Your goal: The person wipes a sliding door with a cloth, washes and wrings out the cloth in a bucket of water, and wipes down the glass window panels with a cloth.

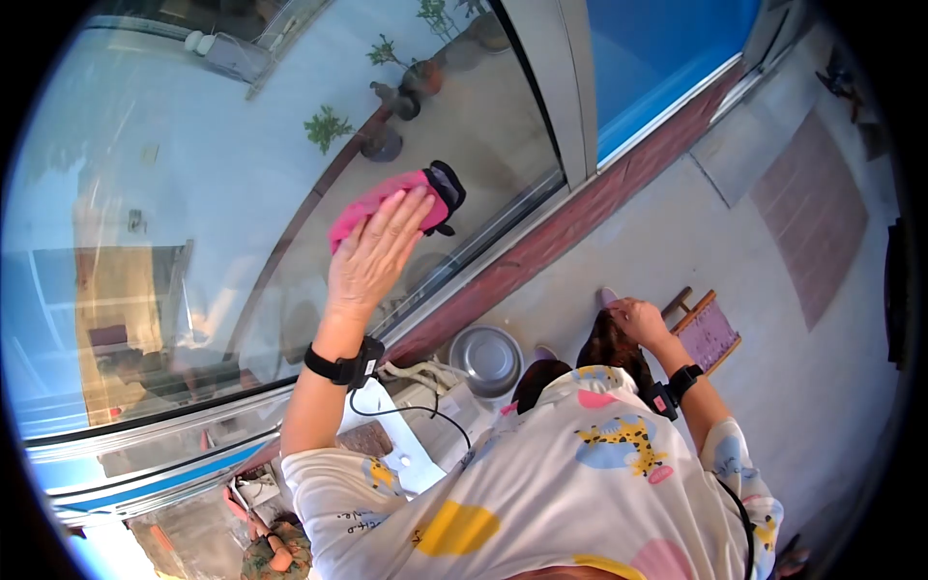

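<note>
My left hand [375,249] lies with its fingers stretched flat on a pink cloth [391,198] with black edging, pressing it against a large window pane [242,184]. The palm side is hidden against the cloth. On the other side of my body, my right hand [634,319] hangs low with its fingers curled together, beside dark brown patterned fabric [617,356]. Whether anything is between those fingers cannot be seen. Black straps with small devices sit on both wrists.
A red-brown sill [522,256] runs under the window. Below stands a metal basin [486,356], near pale hoses and a white surface [396,435]. A small wooden-framed stool [709,333] is at the right. Another person's arm [277,551] appears at lower left. Plants show in the glass.
</note>
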A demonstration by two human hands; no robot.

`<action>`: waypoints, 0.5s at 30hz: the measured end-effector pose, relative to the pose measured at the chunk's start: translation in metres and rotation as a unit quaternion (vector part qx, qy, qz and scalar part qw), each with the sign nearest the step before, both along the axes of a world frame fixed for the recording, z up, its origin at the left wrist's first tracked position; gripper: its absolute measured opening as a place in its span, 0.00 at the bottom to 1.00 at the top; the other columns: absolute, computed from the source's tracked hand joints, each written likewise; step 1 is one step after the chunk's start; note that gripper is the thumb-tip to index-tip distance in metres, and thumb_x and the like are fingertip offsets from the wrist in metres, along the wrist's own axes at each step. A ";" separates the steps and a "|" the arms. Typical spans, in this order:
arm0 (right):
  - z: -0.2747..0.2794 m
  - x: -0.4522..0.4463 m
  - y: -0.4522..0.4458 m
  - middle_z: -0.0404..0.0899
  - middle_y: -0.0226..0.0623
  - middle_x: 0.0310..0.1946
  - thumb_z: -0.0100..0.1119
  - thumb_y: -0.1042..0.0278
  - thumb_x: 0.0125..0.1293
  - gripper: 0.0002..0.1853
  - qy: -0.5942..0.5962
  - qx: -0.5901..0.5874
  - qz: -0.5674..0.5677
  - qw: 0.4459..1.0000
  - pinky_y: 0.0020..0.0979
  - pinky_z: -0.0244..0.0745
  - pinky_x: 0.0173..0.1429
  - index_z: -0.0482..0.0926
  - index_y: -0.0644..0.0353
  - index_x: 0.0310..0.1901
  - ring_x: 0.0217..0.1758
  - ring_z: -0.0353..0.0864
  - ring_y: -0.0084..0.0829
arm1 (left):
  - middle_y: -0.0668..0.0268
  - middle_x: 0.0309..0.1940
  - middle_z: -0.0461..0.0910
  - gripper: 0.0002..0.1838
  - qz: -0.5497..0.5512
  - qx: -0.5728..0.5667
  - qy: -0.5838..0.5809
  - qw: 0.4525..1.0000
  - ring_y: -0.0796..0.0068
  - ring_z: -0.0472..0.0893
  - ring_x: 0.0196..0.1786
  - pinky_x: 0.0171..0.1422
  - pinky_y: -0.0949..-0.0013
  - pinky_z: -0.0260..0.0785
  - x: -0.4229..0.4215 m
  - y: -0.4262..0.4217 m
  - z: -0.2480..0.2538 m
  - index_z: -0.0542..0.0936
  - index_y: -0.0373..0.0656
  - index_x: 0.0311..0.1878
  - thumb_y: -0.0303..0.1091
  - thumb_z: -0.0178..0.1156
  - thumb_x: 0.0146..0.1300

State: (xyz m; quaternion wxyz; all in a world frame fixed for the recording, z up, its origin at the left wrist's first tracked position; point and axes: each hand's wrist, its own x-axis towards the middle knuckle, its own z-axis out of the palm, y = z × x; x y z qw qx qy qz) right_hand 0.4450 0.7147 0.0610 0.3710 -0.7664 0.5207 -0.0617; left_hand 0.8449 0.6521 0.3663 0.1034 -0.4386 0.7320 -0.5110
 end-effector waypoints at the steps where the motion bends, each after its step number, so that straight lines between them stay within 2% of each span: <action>1: 0.005 0.008 0.000 0.84 0.43 0.42 0.56 0.64 0.64 0.11 0.003 -0.004 0.001 1.000 0.40 0.79 0.48 0.85 0.56 0.44 0.41 0.84 0.45 | 0.80 0.73 0.64 0.31 0.002 -0.052 0.053 0.997 0.76 0.63 0.73 0.77 0.56 0.42 0.003 0.001 0.040 0.69 0.69 0.70 0.63 0.53 0.65; 2: 0.012 0.017 -0.002 0.84 0.42 0.42 0.56 0.64 0.65 0.11 -0.010 -0.018 -0.001 1.000 0.40 0.79 0.48 0.85 0.56 0.44 0.41 0.84 0.45 | 0.75 0.73 0.65 0.31 0.031 -0.110 0.077 0.990 0.68 0.64 0.73 0.75 0.55 0.45 0.004 0.003 0.084 0.71 0.67 0.69 0.64 0.53 0.65; 3: 0.019 0.023 -0.003 0.84 0.42 0.42 0.56 0.64 0.65 0.11 -0.022 -0.030 -0.001 0.999 0.39 0.79 0.48 0.85 0.56 0.44 0.40 0.84 0.45 | 0.69 0.73 0.65 0.32 0.016 -0.186 0.100 0.977 0.61 0.64 0.72 0.73 0.53 0.48 0.009 0.002 0.122 0.70 0.66 0.70 0.64 0.53 0.65; 4: 0.026 0.031 -0.005 0.84 0.42 0.42 0.56 0.64 0.65 0.11 -0.014 -0.030 0.003 0.999 0.39 0.79 0.48 0.85 0.56 0.44 0.40 0.84 0.45 | 0.67 0.72 0.65 0.33 -0.037 -0.254 0.101 0.961 0.58 0.65 0.71 0.70 0.50 0.52 0.022 0.002 0.158 0.69 0.62 0.70 0.65 0.51 0.66; 5: 0.032 0.041 -0.007 0.84 0.43 0.42 0.56 0.64 0.65 0.11 -0.027 -0.030 0.000 0.999 0.39 0.79 0.47 0.85 0.56 0.44 0.40 0.84 0.45 | 0.64 0.74 0.61 0.35 -0.077 -0.294 0.109 0.946 0.56 0.62 0.73 0.72 0.47 0.50 0.035 0.005 0.186 0.65 0.61 0.74 0.67 0.46 0.69; 6: 0.034 0.049 -0.005 0.84 0.43 0.42 0.56 0.63 0.64 0.11 -0.042 -0.029 -0.001 0.999 0.39 0.79 0.47 0.84 0.55 0.44 0.41 0.84 0.45 | 0.63 0.74 0.61 0.36 -0.082 -0.326 0.100 0.937 0.55 0.62 0.73 0.73 0.46 0.50 0.054 0.012 0.207 0.64 0.61 0.74 0.69 0.41 0.69; 8: 0.032 0.064 0.002 0.84 0.43 0.42 0.57 0.63 0.64 0.11 -0.064 -0.023 -0.007 0.998 0.39 0.79 0.47 0.84 0.55 0.44 0.41 0.84 0.46 | 0.61 0.74 0.62 0.37 -0.067 -0.364 0.146 0.918 0.52 0.62 0.72 0.72 0.44 0.50 0.063 0.022 0.197 0.64 0.59 0.74 0.70 0.38 0.69; 10: 0.027 0.076 0.012 0.84 0.43 0.42 0.57 0.63 0.64 0.11 -0.086 -0.020 -0.024 0.996 0.39 0.79 0.47 0.84 0.55 0.44 0.41 0.84 0.46 | 0.60 0.74 0.61 0.38 -0.063 -0.360 0.135 0.921 0.48 0.62 0.72 0.71 0.42 0.49 0.065 0.019 0.155 0.64 0.58 0.73 0.70 0.40 0.68; 11: 0.021 0.080 0.020 0.84 0.43 0.42 0.57 0.63 0.64 0.11 -0.061 -0.017 -0.022 0.998 0.40 0.79 0.47 0.84 0.55 0.44 0.41 0.84 0.46 | 0.66 0.73 0.63 0.33 -0.067 -0.315 0.163 0.933 0.50 0.63 0.71 0.70 0.44 0.49 0.055 0.017 0.121 0.68 0.62 0.71 0.67 0.41 0.70; 12: 0.017 0.082 0.028 0.84 0.43 0.41 0.57 0.63 0.64 0.11 -0.036 -0.016 -0.021 0.999 0.40 0.79 0.47 0.84 0.56 0.44 0.41 0.84 0.47 | 0.68 0.74 0.62 0.32 -0.030 -0.260 0.182 0.948 0.54 0.62 0.73 0.71 0.44 0.46 0.049 0.019 0.084 0.68 0.66 0.71 0.67 0.41 0.69; 14: 0.011 0.087 0.047 0.84 0.43 0.41 0.58 0.64 0.64 0.11 -0.026 0.001 -0.018 1.000 0.40 0.79 0.47 0.84 0.56 0.44 0.41 0.83 0.47 | 0.80 0.74 0.62 0.30 0.027 -0.142 0.129 0.981 0.71 0.62 0.74 0.73 0.50 0.46 0.033 0.025 0.017 0.66 0.73 0.71 0.63 0.49 0.67; 15: 0.010 0.089 0.059 0.85 0.42 0.41 0.58 0.64 0.64 0.11 -0.019 0.016 -0.015 1.000 0.41 0.79 0.47 0.84 0.56 0.45 0.41 0.83 0.48 | 0.79 0.75 0.60 0.29 0.010 -0.099 0.088 0.991 0.70 0.60 0.75 0.74 0.51 0.45 0.027 0.025 -0.014 0.67 0.72 0.71 0.63 0.48 0.68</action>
